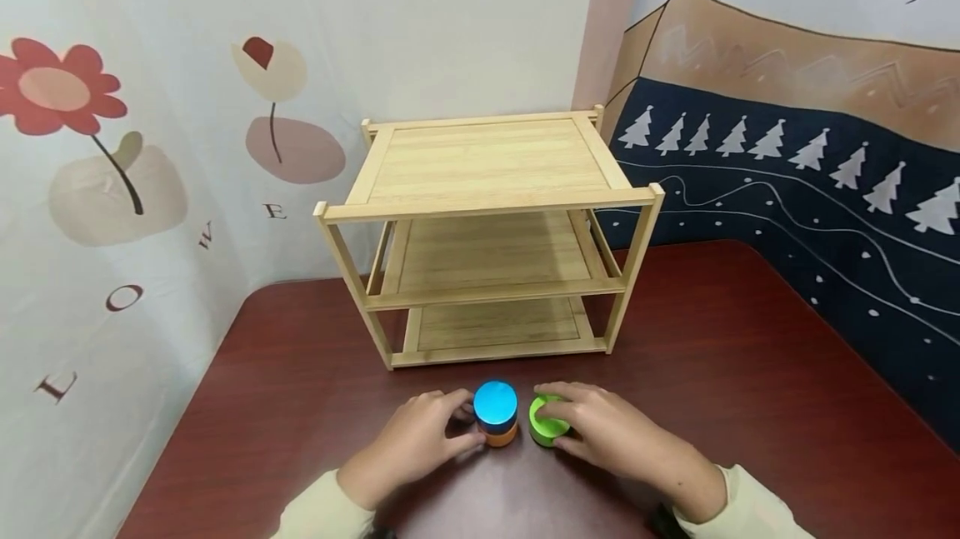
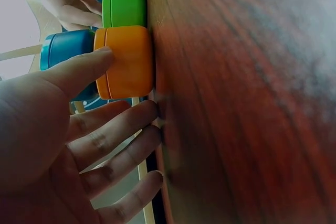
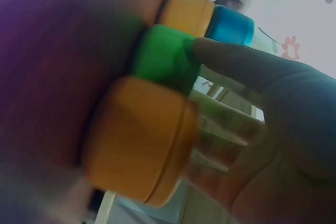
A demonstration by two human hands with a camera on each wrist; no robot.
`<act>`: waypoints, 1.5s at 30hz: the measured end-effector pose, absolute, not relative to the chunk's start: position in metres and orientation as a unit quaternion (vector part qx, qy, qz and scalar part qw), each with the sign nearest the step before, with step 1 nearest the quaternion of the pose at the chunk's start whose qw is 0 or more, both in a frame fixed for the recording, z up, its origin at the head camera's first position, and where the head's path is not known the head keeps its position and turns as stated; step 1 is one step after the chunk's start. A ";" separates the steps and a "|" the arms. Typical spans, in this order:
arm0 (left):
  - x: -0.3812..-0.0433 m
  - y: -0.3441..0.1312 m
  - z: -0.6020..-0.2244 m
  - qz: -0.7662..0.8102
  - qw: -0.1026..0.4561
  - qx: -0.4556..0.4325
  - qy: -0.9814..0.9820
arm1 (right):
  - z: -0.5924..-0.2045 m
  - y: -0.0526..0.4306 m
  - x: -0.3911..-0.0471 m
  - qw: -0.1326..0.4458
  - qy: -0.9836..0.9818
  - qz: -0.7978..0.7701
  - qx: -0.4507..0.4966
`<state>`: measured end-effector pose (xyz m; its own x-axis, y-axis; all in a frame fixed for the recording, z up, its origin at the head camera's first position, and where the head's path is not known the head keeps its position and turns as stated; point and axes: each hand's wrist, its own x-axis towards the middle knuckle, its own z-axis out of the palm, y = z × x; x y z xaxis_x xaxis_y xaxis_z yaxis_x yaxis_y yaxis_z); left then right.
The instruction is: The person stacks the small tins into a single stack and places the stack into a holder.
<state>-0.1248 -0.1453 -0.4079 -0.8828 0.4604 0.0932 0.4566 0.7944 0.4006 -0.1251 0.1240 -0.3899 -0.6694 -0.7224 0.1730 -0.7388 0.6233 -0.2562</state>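
A round jar with a shiny blue lid (image 1: 495,402) stands on top of an orange round jar (image 2: 128,61), both beside my left hand (image 1: 420,437). The left thumb lies against the orange jar while the other fingers are spread out straight behind it. To the right, my right hand (image 1: 611,431) grips a green round jar (image 1: 550,422), thumb at the near side and fingers over the lid and far side. Close under the right palm, a second orange jar (image 3: 139,140) shows in the right wrist view; in the head view the hand hides it.
A three-tier wooden rack (image 1: 487,206) stands just behind the jars on the dark red table (image 1: 720,356). Printed curtains hang around the back and sides, with flowers (image 1: 56,89) on the left and white trees (image 1: 768,141) on the right.
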 end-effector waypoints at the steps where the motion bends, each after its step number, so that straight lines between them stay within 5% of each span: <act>1: -0.125 -0.146 -0.408 0.209 0.005 0.240 0.948 | -0.390 0.121 -0.125 0.024 -0.902 0.152 0.404; 45: -0.117 -0.145 -0.406 0.189 0.005 0.235 0.954 | -0.391 0.119 -0.123 0.019 -0.893 0.158 0.420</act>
<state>-0.1170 -0.1450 -0.4058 -0.8898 0.4494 0.0797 0.4458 0.8184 0.3627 -0.1227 0.1193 -0.3906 -0.6463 -0.7446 0.1671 -0.7568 0.5974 -0.2653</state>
